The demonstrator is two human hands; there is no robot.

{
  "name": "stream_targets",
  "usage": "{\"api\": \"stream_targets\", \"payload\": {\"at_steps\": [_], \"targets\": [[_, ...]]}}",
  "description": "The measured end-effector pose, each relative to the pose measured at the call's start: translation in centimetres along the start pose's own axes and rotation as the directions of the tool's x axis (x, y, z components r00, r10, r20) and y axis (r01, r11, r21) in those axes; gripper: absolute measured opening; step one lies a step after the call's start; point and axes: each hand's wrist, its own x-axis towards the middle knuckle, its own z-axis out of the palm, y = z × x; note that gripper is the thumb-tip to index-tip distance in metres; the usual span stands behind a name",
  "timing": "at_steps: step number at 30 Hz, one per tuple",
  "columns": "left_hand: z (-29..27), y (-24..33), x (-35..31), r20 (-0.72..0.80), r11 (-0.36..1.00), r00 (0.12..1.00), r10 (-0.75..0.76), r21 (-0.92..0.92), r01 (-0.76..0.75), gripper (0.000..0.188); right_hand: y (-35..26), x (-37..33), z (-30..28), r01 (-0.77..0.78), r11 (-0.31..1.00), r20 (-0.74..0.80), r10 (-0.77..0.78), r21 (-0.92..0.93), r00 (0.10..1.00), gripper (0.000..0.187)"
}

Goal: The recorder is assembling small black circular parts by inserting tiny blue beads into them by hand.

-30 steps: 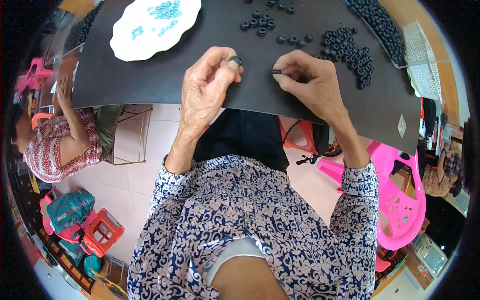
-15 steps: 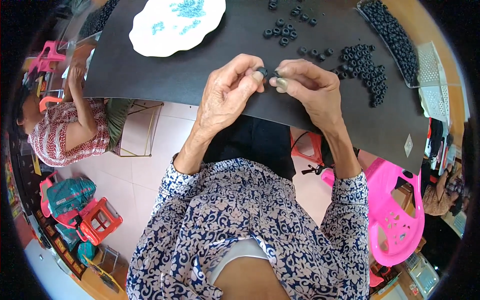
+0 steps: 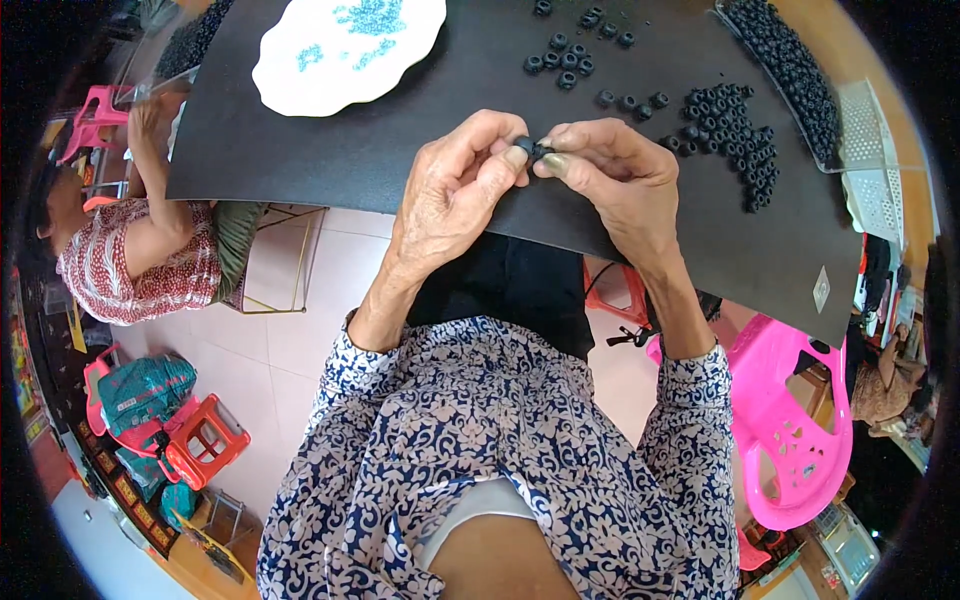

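Jutting from L hand (image 3: pixel 455 190), blk ring (image 3: pixel 524 146)

Toward twelve o'clock, the left hand (image 3: pixel 452 185) is partly hiding a black ring (image 3: pixel 523 146), the right hand (image 3: pixel 622 172) is obscuring a dark piece (image 3: pixel 542 151) too small to identify, and the scalloped white plate (image 3: pixel 290 82) is running off-frame at eleven.

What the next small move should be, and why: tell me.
Probably ease the small dark piece in the right hand lightly against the round black piece in the left hand, with the latter held steady. Both are pinched, and they appear to meet or nearly so; how they line up is hidden, so a gentle push seems best.
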Motion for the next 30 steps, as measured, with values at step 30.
{"api": "stream_targets", "payload": {"at_steps": [30], "targets": [[0.6, 0.2, -3.1, 0.033, 0.995, 0.995, 0.091, 0.04, -0.092, 0.016, -0.6, -2.7, 1.3, 0.022, 0.998, 0.046, -0.019, -0.067, 0.999, 0.015]]}}
